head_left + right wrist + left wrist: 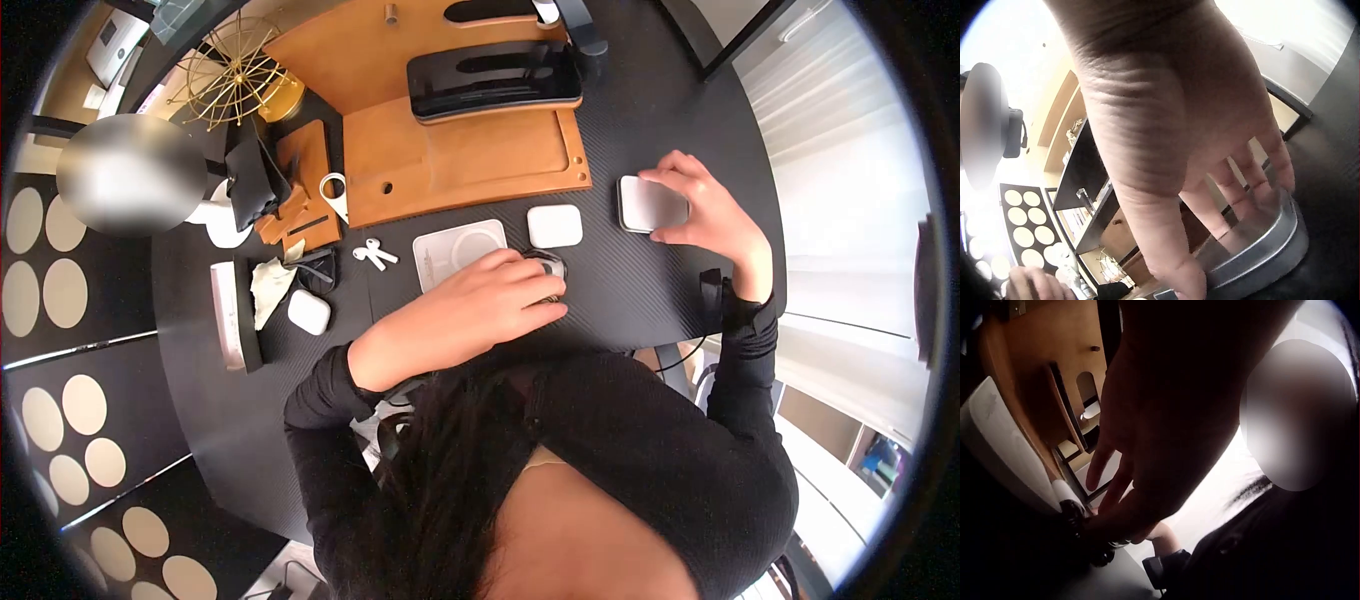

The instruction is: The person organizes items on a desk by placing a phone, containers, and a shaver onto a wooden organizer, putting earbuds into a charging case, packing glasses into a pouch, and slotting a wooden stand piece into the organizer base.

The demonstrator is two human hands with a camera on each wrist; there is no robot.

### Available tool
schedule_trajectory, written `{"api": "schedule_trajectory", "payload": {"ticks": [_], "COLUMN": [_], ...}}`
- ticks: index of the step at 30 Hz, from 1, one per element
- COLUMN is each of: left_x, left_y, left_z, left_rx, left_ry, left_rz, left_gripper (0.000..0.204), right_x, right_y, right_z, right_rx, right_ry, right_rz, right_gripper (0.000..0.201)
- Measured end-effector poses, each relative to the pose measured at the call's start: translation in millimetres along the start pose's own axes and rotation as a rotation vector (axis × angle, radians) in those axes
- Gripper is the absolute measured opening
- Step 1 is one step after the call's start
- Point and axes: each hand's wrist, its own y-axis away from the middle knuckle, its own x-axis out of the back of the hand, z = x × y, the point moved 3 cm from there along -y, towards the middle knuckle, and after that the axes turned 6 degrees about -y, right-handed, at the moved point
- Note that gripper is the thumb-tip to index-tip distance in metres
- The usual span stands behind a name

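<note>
Under left fingers, half-hidden dark object

Silver-topped box: one, right | white cases: two — one near left, one farther right | earbuds: two, left | ringed white pad: just one | and there — gold wheel: one, far left!

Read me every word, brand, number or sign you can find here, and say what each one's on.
No word, brand or number is readable in any view.
Pale pad with a ring: what may be fine print at its left, too small to read.
White object at the left wrist view's left edge: a faint grey mark, too blurred to make out.
Silver-topped case in the right hand: no lettering shows.
</note>
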Motion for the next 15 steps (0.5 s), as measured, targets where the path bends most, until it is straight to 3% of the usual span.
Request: {"api": "schedule_trajectory", "payload": {"ticks": [5, 8, 10, 15], "left_x": [-21.8, -26.9, -23.4, -32.0], "left_y": [12.3, 13.8, 10.0, 8.5], "left_z": [5.4, 2.3, -3.0, -12.1], "left_rx": [-0.05, -0.069, 0.056, 0.133], "left_ry": [-0.15, -0.149, -0.066, -0.152], "left_rz": [-0.085, -0.02, 0.161, 0.184], "left_gripper": [0.029, 0.031, 0.037, 0.051], "right_x": [-1.4, -3.6, -3.4, -3.6], "right_y": [-0.5, 0.9, 1.4, 0.7], "right_z": [-3.0, -1.6, -1.7, -6.7], "right_rx": [-0.04, -0.041, -0.047, -0.016], "right_ry": [-0.061, -0.058, -0.071, -0.02], "right_rz": [0.016, 0.035, 0.033, 0.035], "right_gripper": [0.068, 0.068, 0.068, 0.067]}}
